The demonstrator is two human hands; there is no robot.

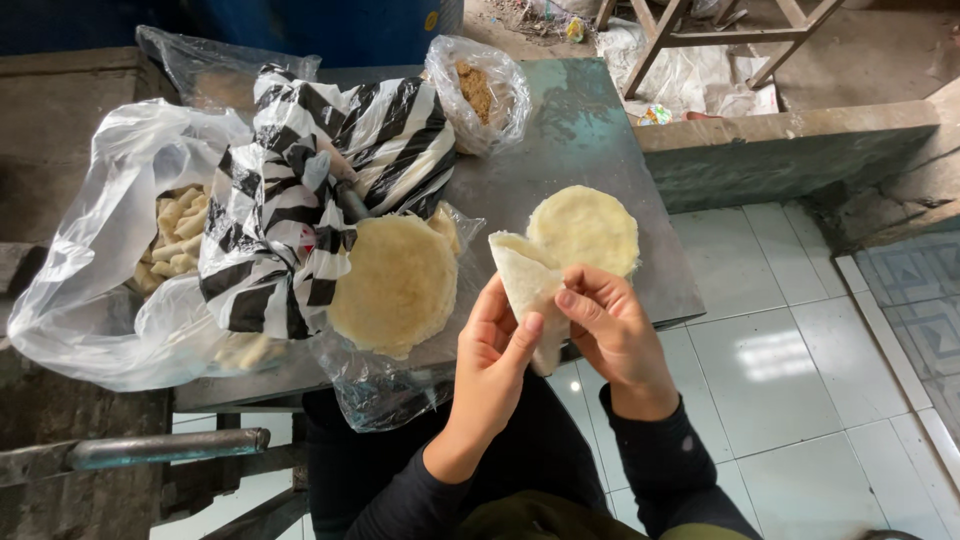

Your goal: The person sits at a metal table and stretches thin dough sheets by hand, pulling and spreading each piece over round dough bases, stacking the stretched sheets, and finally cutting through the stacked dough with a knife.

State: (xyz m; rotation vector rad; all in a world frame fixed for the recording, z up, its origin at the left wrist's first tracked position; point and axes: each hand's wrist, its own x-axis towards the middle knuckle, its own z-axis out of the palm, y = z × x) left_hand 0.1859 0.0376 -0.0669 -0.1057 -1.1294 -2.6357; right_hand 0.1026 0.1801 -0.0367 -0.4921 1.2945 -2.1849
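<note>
A thin folded wrapper (527, 285) sits above the worktop's (600, 150) near edge, pinched in the grip of both the left hand (495, 360) and right hand (615, 330). Folding it well likely needs light, even finger pressure, since the sheet looks fragile. Behind it lies a flat round (585, 228). A clear bag (395, 385) holds a stack of rounds (395, 285); a large bag (110, 250) holds pale strips (175, 235); a small bag (480, 95) holds brown crumbs.

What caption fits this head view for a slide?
Both hands, left and right, fold a thin round wrapper above a metal table.
</note>
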